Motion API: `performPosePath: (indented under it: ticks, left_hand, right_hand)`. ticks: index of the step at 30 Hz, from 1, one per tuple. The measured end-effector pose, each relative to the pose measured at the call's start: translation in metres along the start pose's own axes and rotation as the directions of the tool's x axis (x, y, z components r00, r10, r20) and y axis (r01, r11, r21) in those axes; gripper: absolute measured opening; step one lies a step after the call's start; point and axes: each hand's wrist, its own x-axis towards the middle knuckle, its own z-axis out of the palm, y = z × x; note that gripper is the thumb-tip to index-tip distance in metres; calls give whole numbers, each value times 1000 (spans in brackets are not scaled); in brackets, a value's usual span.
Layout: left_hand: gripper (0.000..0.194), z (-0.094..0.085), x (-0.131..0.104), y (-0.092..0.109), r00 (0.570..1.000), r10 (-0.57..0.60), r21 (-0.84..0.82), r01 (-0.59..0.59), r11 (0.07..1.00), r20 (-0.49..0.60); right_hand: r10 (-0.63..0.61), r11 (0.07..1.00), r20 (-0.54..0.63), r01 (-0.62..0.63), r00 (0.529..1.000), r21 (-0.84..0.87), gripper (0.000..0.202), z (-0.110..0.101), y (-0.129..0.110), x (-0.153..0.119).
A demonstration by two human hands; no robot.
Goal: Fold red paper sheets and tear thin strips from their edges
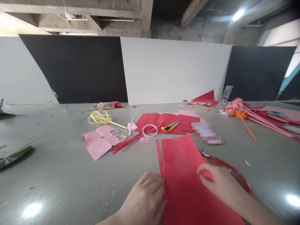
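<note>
A large red paper sheet (180, 175) lies in front of me, with a narrow red strip (159, 156) along its left side, split from it by a thin gap. My left hand (146, 198) rests at the strip and the sheet's left edge, fingers bent and close together. At the sheet's right edge my right hand (215, 181) pinches the red paper between thumb and fingers. Red-handled scissors (234, 172) lie beside and partly behind my right hand. Beyond the sheet are a yellow utility knife (170, 126) and a white ring (150, 135).
Pink cut paper (102, 140) and a yellow ribbon bundle (100, 117) lie ahead on the left. More red paper (150, 120) is behind the ring. A blurred phone-like object (207, 132), an orange flower (241, 115) and pink ribbons (255, 115) are to the right.
</note>
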Motion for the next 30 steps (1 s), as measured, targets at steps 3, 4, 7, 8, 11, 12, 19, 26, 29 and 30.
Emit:
performPosePath:
  ticks: [3, 4, 7, 8, 11, 12, 19, 26, 29, 30]
  left_hand:
    - [22, 1, 0, 0, 1000, 8, 9, -7, 1000, -17]
    - [22, 1, 0, 0, 999, 11, 10, -11, 1000, -30]
    - [22, 2, 0, -1, 997, 22, 8, -21, 1000, -70]
    - [21, 3, 0, -1, 997, 23, 7, -22, 1000, -77]
    - [22, 2, 0, -1, 997, 17, -1, -17, 1000, -70]
    - [22, 2, 0, -1, 998, 14, -5, -14, 1000, -63]
    - [21, -3, 2, 0, 999, -35, -89, 35, 995, 0]
    - [27, -5, 2, -1, 999, -34, -87, 36, 996, 29]
    - [28, -3, 1, -2, 999, -31, -62, 33, 997, 35]
    - [29, -2, 1, -2, 999, -34, -58, 36, 998, 34]
  right_hand:
    - [-5, 1000, -4, 5, 1000, -17, 16, 3, 2, -2]
    - [-15, 1000, -10, 14, 1000, -21, 16, 4, 3, -2]
    - [-41, 999, -39, 39, 998, -31, 18, 7, 6, -4]
    - [-44, 998, -46, 42, 998, -39, 19, 8, 6, -5]
    - [-48, 996, -40, 45, 998, -76, 20, 9, 6, -6]
    - [-50, 995, -29, 47, 998, -87, 20, 9, 6, -6]
    - [-30, 998, 22, 31, 999, -53, 19, 3, 4, -4]
    - [-81, 995, -79, 85, 994, 52, 17, -1, 3, 3]
    - [-79, 996, -101, 84, 992, 39, 16, 2, 3, 2]
    - [-83, 996, -117, 87, 990, 26, 16, 3, 3, 1]
